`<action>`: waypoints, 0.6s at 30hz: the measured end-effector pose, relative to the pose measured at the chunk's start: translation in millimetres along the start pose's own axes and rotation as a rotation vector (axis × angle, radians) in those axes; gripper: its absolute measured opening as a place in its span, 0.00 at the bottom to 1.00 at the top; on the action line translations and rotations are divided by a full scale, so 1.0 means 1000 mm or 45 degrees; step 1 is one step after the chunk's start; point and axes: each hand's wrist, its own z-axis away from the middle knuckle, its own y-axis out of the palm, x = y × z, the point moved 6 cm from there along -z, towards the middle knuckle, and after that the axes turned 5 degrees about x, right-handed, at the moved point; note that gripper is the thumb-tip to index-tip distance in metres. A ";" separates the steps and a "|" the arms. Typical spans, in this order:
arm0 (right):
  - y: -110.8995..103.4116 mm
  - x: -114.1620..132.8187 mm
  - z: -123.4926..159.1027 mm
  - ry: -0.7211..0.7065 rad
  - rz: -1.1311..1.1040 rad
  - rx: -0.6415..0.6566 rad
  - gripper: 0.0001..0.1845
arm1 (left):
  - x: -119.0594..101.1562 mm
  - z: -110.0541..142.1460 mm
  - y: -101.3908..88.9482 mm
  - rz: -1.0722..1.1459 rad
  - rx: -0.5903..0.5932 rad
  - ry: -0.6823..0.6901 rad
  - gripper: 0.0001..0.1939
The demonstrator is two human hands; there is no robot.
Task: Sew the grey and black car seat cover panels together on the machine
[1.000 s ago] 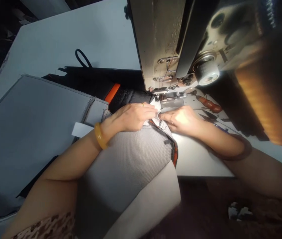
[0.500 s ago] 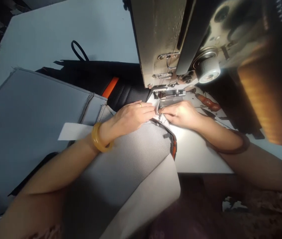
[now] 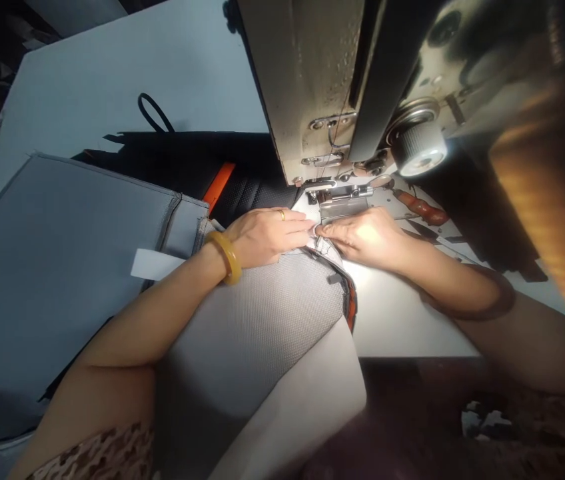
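Observation:
A grey fabric piece [image 3: 262,327] with a mesh-like weave lies under the sewing machine's presser foot [image 3: 320,187]. My left hand [image 3: 270,235] rests nearly flat on it just in front of the foot, fingers stretched out and close together. My right hand [image 3: 367,235] pinches the white edge strip [image 3: 327,250] of the fabric between thumb and fingers. The two hands' fingertips almost meet at this edge. Black and orange trim [image 3: 350,303] runs along the fabric's right side. Black padded material [image 3: 255,190] with an orange strip [image 3: 220,183] continues behind the left hand.
The sewing machine head [image 3: 307,80] rises over the right half, with a ridged knob [image 3: 420,147]. A tool with a reddish-brown handle [image 3: 422,208] lies right of the foot. A large grey panel [image 3: 62,253] and a white tag [image 3: 155,265] spread left on the white table [image 3: 162,47].
My left forearm and its yellow bangle have shifted to the right. The white edge that stood up between my fingers now sits lower, under the right fingertips. The camera view has moved slightly.

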 end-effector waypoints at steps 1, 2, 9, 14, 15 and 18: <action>0.001 -0.001 0.000 0.001 0.014 0.001 0.17 | 0.000 0.000 0.001 0.012 0.007 -0.004 0.16; 0.001 -0.001 0.001 0.002 0.031 -0.001 0.17 | 0.000 0.000 0.002 0.025 0.016 -0.008 0.16; -0.002 -0.003 -0.004 0.089 0.213 0.012 0.16 | 0.013 -0.001 0.007 0.112 0.111 -0.067 0.17; -0.006 -0.002 -0.005 0.124 0.322 0.000 0.15 | 0.022 -0.005 0.008 0.173 0.150 -0.093 0.14; -0.006 -0.003 -0.005 0.129 0.328 -0.006 0.14 | 0.021 -0.006 0.007 0.163 0.164 -0.113 0.13; -0.003 -0.007 -0.003 0.124 0.285 -0.023 0.14 | 0.013 -0.008 0.007 0.103 0.229 -0.181 0.11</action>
